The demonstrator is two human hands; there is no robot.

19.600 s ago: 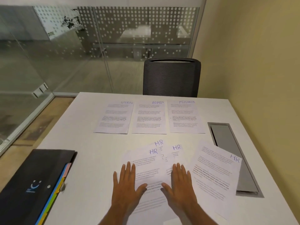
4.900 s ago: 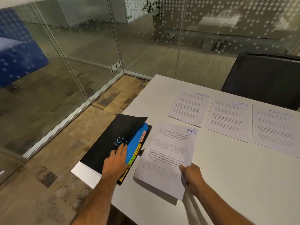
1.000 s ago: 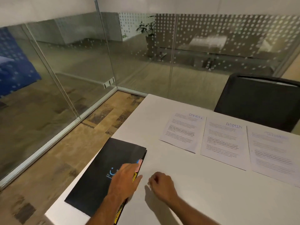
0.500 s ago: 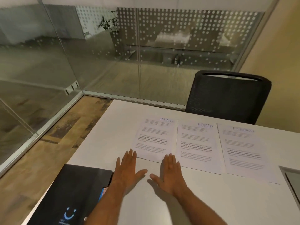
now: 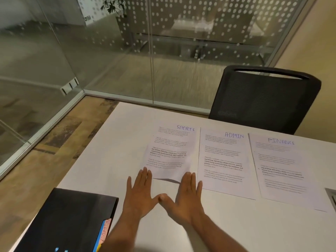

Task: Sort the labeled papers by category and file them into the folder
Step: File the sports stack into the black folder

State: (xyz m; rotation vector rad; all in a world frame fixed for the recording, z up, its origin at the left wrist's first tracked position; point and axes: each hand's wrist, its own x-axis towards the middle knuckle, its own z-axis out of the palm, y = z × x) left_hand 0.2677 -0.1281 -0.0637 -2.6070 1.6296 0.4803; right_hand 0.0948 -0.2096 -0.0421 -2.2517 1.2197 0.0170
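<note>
Three labeled papers lie side by side on the white table (image 5: 227, 224): SPORTS (image 5: 171, 151) on the left, ADMIN (image 5: 224, 160) in the middle, FINANCE (image 5: 283, 170) on the right. My left hand (image 5: 140, 195) and my right hand (image 5: 187, 199) lie flat with straight fingers, thumbs touching, fingertips at the near edge of the SPORTS paper, which is lifted slightly and casts a shadow. The black folder (image 5: 69, 219) lies shut at the near left, coloured tabs showing at its right edge.
A black mesh chair (image 5: 263, 99) stands behind the table's far edge. Glass walls run along the left and back. A grey cable hatch (image 5: 331, 195) sits in the table at the far right.
Both hands have slid forward on the table to the near edge of the SPORTS paper, and their thumbs now touch. That edge has lifted a little. The view has shifted slightly.
</note>
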